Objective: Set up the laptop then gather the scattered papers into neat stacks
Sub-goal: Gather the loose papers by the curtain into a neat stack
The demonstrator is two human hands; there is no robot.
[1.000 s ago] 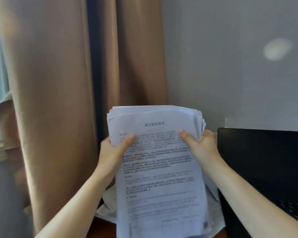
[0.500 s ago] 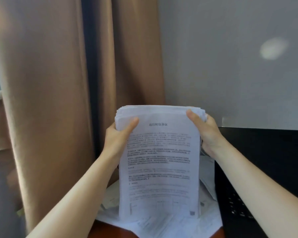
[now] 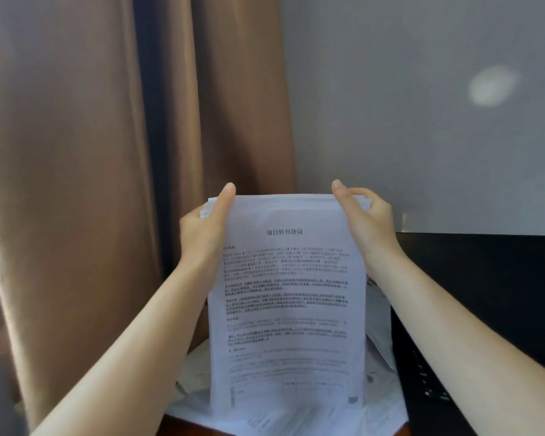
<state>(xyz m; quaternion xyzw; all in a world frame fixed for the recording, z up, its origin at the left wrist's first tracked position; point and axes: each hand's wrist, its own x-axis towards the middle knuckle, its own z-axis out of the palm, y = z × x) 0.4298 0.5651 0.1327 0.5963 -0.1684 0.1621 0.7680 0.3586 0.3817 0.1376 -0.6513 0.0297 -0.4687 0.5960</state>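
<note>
Stack of white printed paper sheets (image 3: 287,294), held upright over loose white papers (image 3: 383,404) lying flat below. Left hand (image 3: 202,236) gripping the top left edge, thumb in front. Right hand (image 3: 370,223) gripping the top right edge. Open black laptop (image 3: 485,294) just beside, on the right. Brown cloth curtain (image 3: 76,152) behind, on the left.

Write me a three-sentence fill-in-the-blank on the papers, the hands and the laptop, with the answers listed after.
1. The left hand and right hand grip the paper stack at its ____ corners.
2. The black laptop stands on the stack's ____ side.
3. Loose sheets lie below the stack's ____ edge.

Missing words: top; right; bottom
</note>
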